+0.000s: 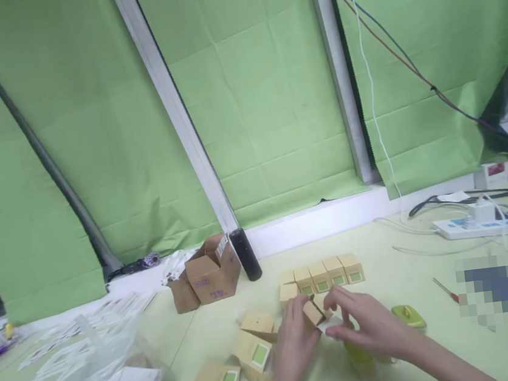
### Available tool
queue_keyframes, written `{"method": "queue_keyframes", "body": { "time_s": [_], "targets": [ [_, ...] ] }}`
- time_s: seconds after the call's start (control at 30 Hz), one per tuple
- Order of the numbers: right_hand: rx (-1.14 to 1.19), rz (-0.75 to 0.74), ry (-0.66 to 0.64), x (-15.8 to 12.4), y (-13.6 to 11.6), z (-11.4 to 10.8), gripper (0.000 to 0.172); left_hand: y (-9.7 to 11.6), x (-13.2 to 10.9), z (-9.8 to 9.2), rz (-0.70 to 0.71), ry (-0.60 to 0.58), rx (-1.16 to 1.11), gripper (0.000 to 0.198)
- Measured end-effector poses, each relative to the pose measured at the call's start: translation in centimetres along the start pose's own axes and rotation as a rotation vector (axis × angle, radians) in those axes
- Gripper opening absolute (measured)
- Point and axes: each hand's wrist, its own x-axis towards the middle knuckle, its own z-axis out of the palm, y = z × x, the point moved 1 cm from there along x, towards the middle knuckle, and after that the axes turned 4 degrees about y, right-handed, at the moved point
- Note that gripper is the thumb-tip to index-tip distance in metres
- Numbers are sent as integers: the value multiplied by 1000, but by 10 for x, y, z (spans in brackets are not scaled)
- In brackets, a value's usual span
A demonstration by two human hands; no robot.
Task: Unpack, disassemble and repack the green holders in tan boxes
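Observation:
My left hand [295, 331] is closed round a small tan cardboard box [312, 313], tilted, with its dark opening facing up and right. At that box's open end are the curled fingers of my right hand [367, 321], thumb and forefinger gripping its edge. A white piece [331, 323] shows by the right fingertips; whether it is a flap or paper I cannot tell. Partly hidden under my right hand stands a yellow-green container [360, 356]. Just beyond the right wrist lies a green lidded object [408, 317].
A row of small tan boxes [321, 277] stands behind my hands. Several opened boxes [252, 353] lie left. Further back are a brown carton [214, 268] and a black cylinder [246, 254]. Plastic bags [127, 364] lie far left; a power strip [460, 228] and screwdriver [446, 291] are right.

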Motion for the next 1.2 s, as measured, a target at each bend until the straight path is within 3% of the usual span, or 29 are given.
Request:
{"method": "queue_keyframes", "body": {
  "time_s": [0.1,0.2,0.27,0.4,0.5,0.6,0.77,0.83,0.9,0.93,1.03,1.2],
  "targets": [
    [-55,9,-44,2,-4,0,16,1,-13,4,22,49,135,36],
    [-112,12,-61,9,-7,7,8,8,-21,7,155,45,254,36],
    [-87,30,-52,14,-7,9,10,11,-24,5,171,31,286,39],
    [-39,110,13,15,4,1,20,-1,-29,-12,-100,84,170,54],
    [-44,170,29,9,23,-7,23,-20,-31,-25,-362,196,-143,52],
    [-77,179,-15,0,41,-5,23,-30,-31,-27,-515,279,-582,50],
    [-112,116,-58,-10,38,16,18,-12,-31,-11,-643,322,-1210,47],
    [-126,38,-19,-9,26,23,32,-2,-31,-4,-654,339,-1266,45],
    [-174,-180,53,-5,11,28,50,4,-31,1,-647,324,-1311,41],
    [-205,-312,91,-2,5,30,52,6,-31,2,-654,311,-1339,39],
    [-268,-571,164,7,-3,35,40,5,-30,1,-707,280,-1397,36],
    [-266,-607,182,23,4,46,28,-7,-25,-10,-690,283,-1474,32]
  ]
}}
